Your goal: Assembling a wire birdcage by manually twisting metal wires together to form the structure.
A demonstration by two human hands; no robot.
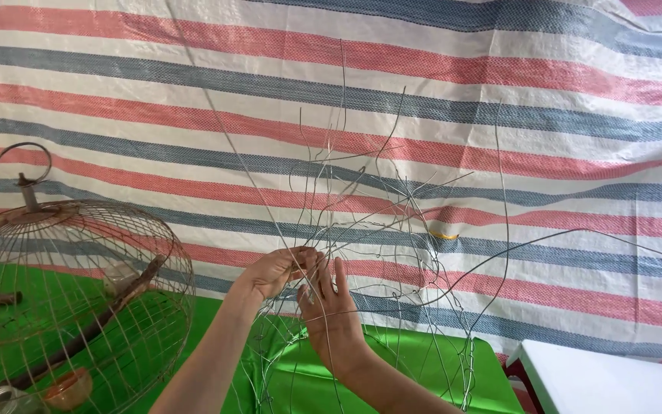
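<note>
Our left hand [276,270] pinched a crossing of thin wires in the unfinished wire frame [369,307], thumb and fingertips closed on the strands. Our right hand [329,307] sat just below and right of that pinch, palm turned away from us, fingers [323,277] spread upward and threaded among the same strands; whether it actually gripped one we could not tell. The two hands nearly touched at the pinch.

From the grip, the frame's long axis ran roughly vertical. Loose wire ends [342,130] shot up above the hands, fanning out; a few bent off to the right, one long strand [576,231] arcing out well right of the grip. Below the hands the wires gathered into a rounded woven lower part, standing on the green table top [423,368]. So the frame lay mostly under and right of the grip, free ends above it.

Well left of the grip stood a finished domed wire cage [78,299] with a hook on top [21,165], a wooden perch [109,307] slanting inside, and a small orange cup [67,387] near its base. Lower right of the grip, a white surface [614,379]. Behind everything hung a red, blue and white striped tarp [499,77].
</note>
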